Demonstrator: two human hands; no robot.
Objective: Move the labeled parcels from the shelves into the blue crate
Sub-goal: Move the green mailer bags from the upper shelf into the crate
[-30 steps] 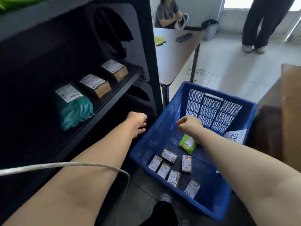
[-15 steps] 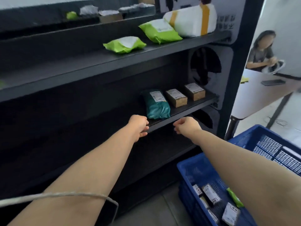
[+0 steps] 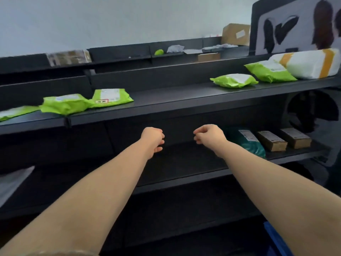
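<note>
Reaching toward the shelves point(image 3: 184, 97), both arms were stretched out, and neither hand held anything. The left hand point(image 3: 152, 138) was loosely curled, fingers bent under, in front of the dark gap below the upper shelf. The right hand point(image 3: 209, 136) was curled much the same, thumb and fingertips nearly meeting, apart from the left and just left of a teal bag point(image 3: 248, 143).

Parcels were left on two levels. On the upper shelf lay green mailers: two at the left point(image 3: 64, 105), point(image 3: 110, 97), two at the right point(image 3: 234, 80), point(image 3: 270, 71), and a large white sack with orange bands point(image 3: 311, 63) at the far right. On the lower shelf sat the teal bag and two brown boxes point(image 3: 271, 140), point(image 3: 295, 138), side by side. Only a blue corner of the crate point(image 3: 275, 239) showed at the bottom right.

The mailers looked soft, light and slick; they would likely sag, so pinching a whole edge or scooping under the middle should serve better than fingertips on the film. The boxes looked stiff and small, and could be gripped across their long sides. The white sack looked bulky and probably wanted both hands beneath it.
</note>
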